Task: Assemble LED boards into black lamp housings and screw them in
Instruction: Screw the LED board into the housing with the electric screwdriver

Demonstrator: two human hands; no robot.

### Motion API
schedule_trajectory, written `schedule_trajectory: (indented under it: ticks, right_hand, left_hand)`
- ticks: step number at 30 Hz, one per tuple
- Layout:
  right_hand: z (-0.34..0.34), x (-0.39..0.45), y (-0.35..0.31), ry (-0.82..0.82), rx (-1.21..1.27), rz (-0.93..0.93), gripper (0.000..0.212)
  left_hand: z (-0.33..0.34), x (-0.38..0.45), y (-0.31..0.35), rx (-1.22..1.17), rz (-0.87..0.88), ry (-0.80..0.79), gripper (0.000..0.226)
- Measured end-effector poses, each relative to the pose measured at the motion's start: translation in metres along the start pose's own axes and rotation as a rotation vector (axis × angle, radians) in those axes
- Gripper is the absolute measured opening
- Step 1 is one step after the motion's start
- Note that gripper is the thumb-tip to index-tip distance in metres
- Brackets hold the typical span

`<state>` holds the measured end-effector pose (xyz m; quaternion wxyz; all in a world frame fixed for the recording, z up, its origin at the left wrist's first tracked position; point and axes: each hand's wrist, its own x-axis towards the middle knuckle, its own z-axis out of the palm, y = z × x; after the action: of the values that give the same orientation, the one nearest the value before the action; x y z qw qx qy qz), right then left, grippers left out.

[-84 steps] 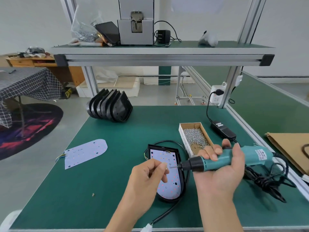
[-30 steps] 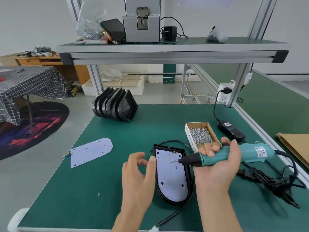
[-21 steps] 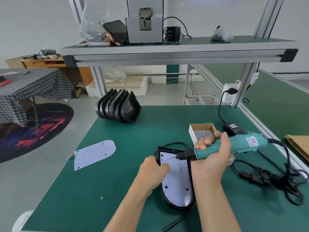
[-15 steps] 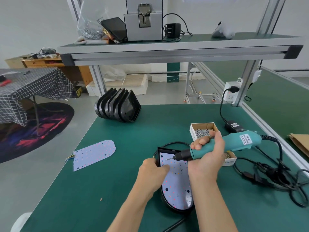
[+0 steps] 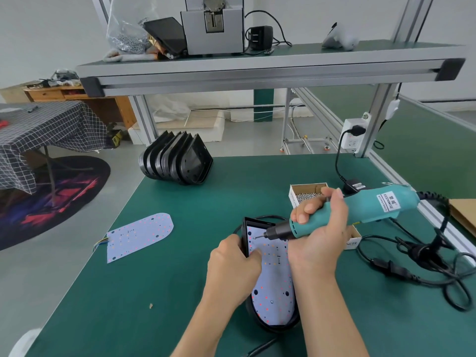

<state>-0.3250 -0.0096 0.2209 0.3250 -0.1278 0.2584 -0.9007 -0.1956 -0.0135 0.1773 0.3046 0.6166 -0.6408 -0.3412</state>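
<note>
From the head camera I see the black lamp housing (image 5: 268,323) lying flat on the green bench mat (image 5: 180,253), near its front edge, with the LED board (image 5: 274,279) seated inside it. My left hand (image 5: 231,264) grips the housing's left wall near the square far end, fingers curled over the rim and a fingertip resting on the board. My right hand (image 5: 319,235) is wrapped fully around the teal electric screwdriver (image 5: 360,210), which lies nearly level and points left; its bit tip meets a small screw (image 5: 255,237) at the board's far left corner. Just behind the right hand sits the cardboard box of screws (image 5: 306,194), partly hidden by it. A second LED board (image 5: 140,235) lies loose on the mat well to the left, wires trailing from its near end. A row of empty black housings (image 5: 177,161) stands on edge at the mat's far side. The screwdriver's black cable (image 5: 425,256) coils on the right.
</note>
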Motion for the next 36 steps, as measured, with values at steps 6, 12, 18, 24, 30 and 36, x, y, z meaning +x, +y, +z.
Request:
schedule_trajectory:
  ticks: [6,12,18,24,30,36]
  right_hand:
    - [0.003,-0.003,0.001,-0.061,-0.043,-0.053,0.017]
    - [0.001,-0.006,0.004,-0.098,-0.066,-0.079,0.027]
    - [0.003,-0.008,0.003,-0.104,-0.072,-0.078,0.028]
    - [0.006,-0.013,0.002,-0.145,-0.135,-0.122,0.018]
    - [0.011,-0.019,0.005,-0.184,-0.201,-0.142,0.017]
    - [0.009,-0.018,0.007,-0.167,-0.212,-0.132,0.027]
  left_hand:
    - [0.000,-0.003,0.004,0.019,0.016,0.023,0.032]
    - [0.000,-0.003,0.006,0.023,0.019,0.028,0.031]
    - [0.000,-0.005,0.006,0.036,0.023,0.042,0.036]
    - [0.000,-0.005,0.006,0.036,0.011,0.043,0.033]
    - [-0.001,-0.006,0.006,0.047,0.004,0.049,0.031]
    - [0.000,-0.006,0.005,0.044,0.004,0.055,0.031]
